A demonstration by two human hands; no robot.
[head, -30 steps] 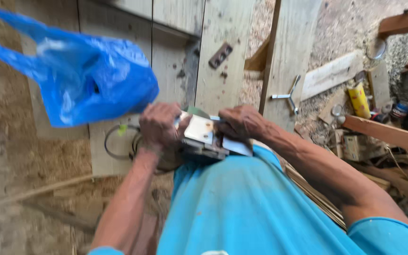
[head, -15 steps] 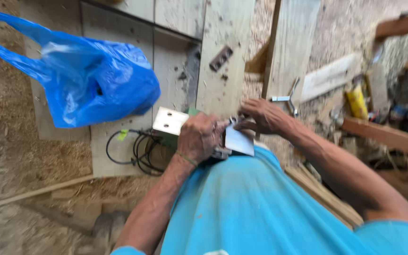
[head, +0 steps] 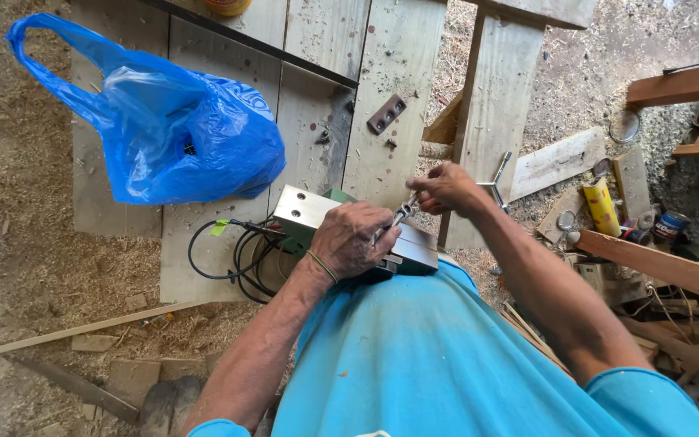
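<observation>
A person in a bright blue shirt bends over a rough plank desk (head: 382,105) dusted with sawdust. At the centre of the frame, the left hand (head: 353,240) presses down, fingers curled, on a boxy silver-metal power tool with a green body (head: 313,214), held against the person's lap. The right hand (head: 445,188), just right of it, pinches the upper end of a slim metal key (head: 402,214) that angles down onto the tool. A coiled black power cable (head: 236,255) lies left of the tool, and a crumpled blue plastic bag (head: 180,133) fills the upper left.
</observation>
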